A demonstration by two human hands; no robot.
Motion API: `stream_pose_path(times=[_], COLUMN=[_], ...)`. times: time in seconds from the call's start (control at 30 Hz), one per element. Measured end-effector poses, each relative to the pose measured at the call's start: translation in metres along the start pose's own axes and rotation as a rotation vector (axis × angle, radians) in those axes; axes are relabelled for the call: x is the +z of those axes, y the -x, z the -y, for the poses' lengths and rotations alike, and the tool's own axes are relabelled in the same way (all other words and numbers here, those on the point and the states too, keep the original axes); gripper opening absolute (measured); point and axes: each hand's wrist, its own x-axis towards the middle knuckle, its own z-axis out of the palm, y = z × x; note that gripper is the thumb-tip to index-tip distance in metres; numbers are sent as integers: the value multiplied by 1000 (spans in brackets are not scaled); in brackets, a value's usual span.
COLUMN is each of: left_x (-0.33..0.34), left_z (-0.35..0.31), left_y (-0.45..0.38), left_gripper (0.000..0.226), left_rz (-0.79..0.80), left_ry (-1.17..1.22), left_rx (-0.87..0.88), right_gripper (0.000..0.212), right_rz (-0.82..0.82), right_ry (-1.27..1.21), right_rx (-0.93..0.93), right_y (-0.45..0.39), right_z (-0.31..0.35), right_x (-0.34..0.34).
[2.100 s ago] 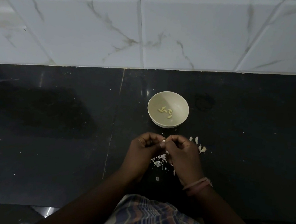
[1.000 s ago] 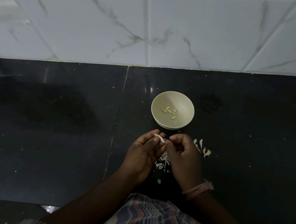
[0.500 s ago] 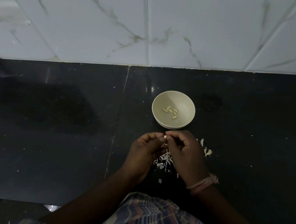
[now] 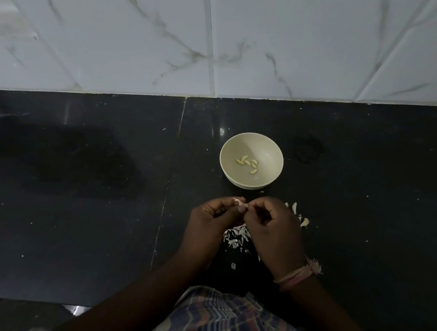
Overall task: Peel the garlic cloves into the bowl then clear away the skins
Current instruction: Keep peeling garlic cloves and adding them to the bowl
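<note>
Head view: left hand (image 4: 213, 216) and right hand (image 4: 273, 225) pinch one garlic clove (image 4: 240, 203), fingers clamped on it, just before the bowl (image 4: 275, 155). Judged light, firm, slippery; skin papery, tears easily. Best held at the ends.

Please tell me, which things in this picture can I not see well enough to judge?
- Clove in the head view: both hands' fingers cover most of it, so how much skin remains is unclear.
- Unpeeled cloves: the right hand hides part of the group, so no sure count.
- Skins: partly under the hands and in dim light.
- Left hand: its grip is hidden by its own fingers.
</note>
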Motion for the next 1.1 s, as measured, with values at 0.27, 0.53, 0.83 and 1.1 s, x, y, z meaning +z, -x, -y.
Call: stream_pose_path(times=[0.27, 0.53, 0.83, 1.1], left_x=[0, -1, -1, -1], left_z=[-1, -2, 2, 3], left_y=[-2, -4, -4, -1], left_gripper=[15, 14, 12, 14], left_rz=[-32, -12, -10, 9], left_ry=[10, 36, 137, 170], left_rx=[23, 11, -57, -95], right_gripper=[6, 7, 9, 15], right_rz=[15, 83, 146, 174], right_ry=[113, -5, -24, -29], right_rx=[-130, -24, 6, 35], right_y=[-5, -8, -7, -5], right_z=[4, 4, 3, 1], right_x=[-1, -3, -3, -4])
